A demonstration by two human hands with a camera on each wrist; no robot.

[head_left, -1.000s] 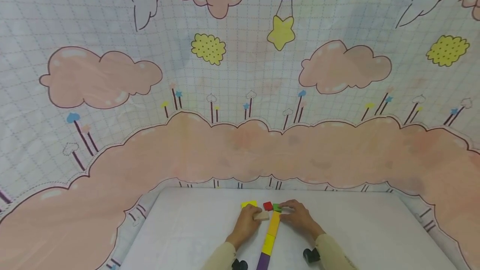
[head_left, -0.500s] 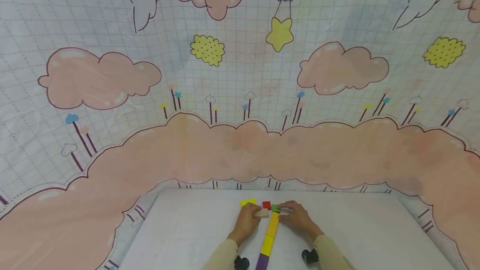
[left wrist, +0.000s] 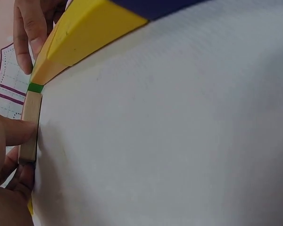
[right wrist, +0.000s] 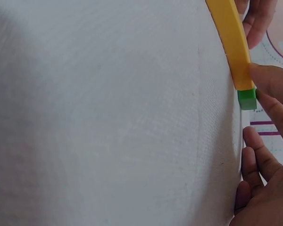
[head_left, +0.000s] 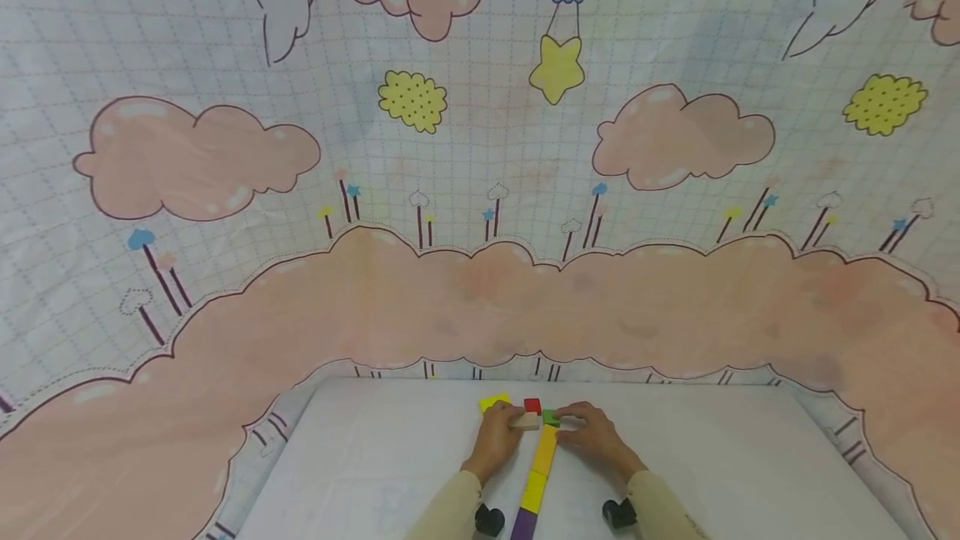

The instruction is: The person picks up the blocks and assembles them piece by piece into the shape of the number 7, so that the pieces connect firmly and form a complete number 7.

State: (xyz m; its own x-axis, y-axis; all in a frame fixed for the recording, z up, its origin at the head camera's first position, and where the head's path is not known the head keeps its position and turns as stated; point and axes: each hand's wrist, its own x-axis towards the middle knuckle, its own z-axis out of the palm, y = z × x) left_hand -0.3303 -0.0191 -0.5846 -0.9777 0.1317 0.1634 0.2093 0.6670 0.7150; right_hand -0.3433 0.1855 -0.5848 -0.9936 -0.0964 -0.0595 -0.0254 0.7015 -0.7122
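Note:
My left hand (head_left: 497, 438) pinches a plain wooden block (head_left: 527, 421) between thumb and fingers; the left wrist view shows this wooden block (left wrist: 30, 125) with one end near the green block. Just behind it sits a small red block (head_left: 532, 406). My right hand (head_left: 592, 437) rests beside the row: in the right wrist view the thumb touches the orange-yellow block (right wrist: 232, 44) and the index finger touches the small green block (right wrist: 247, 99) at its end. A yellow block (head_left: 535, 490) and a purple block (head_left: 524, 523) continue the row towards me.
Another yellow piece (head_left: 493, 401) lies behind my left hand, partly hidden by it. Black heart-shaped objects (head_left: 490, 521) show at both sleeves. Everything lies on a white table (head_left: 360, 457), its far edge meeting a cloud-patterned backdrop (head_left: 450, 298).
My left hand has moved the wooden block slightly away from me, towards the red block. The red block has shifted back and turned a little straighter. My right hand has hardly moved.

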